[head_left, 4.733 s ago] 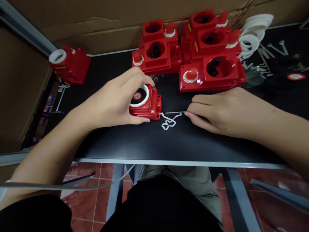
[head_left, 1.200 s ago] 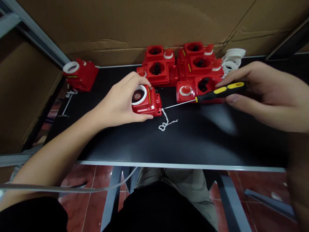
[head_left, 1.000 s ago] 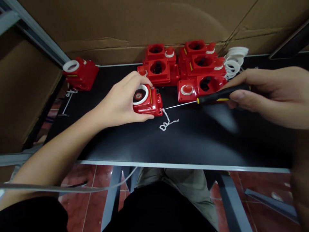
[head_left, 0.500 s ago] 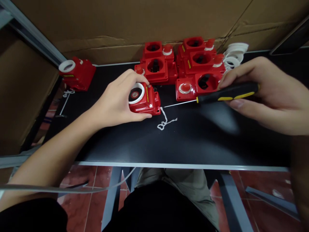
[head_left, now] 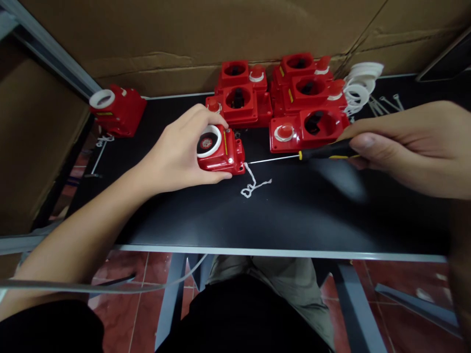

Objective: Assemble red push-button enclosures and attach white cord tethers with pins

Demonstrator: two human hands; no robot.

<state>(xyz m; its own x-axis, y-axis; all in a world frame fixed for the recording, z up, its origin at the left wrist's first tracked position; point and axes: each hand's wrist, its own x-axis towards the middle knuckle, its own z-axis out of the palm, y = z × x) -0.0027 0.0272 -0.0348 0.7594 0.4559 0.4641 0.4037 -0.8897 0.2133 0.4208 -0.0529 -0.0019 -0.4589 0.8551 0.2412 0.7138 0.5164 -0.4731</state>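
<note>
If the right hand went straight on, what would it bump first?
Probably the glossy red box in the left hand, or the twisted white cord at its corner: the black and yellow screwdriver in the right hand points there; depth is unclear.

Right grip — now on screwdriver handle

The left hand hides part of the red box. The right hand, cut off by the view's edge, covers the back of the screwdriver.
</note>
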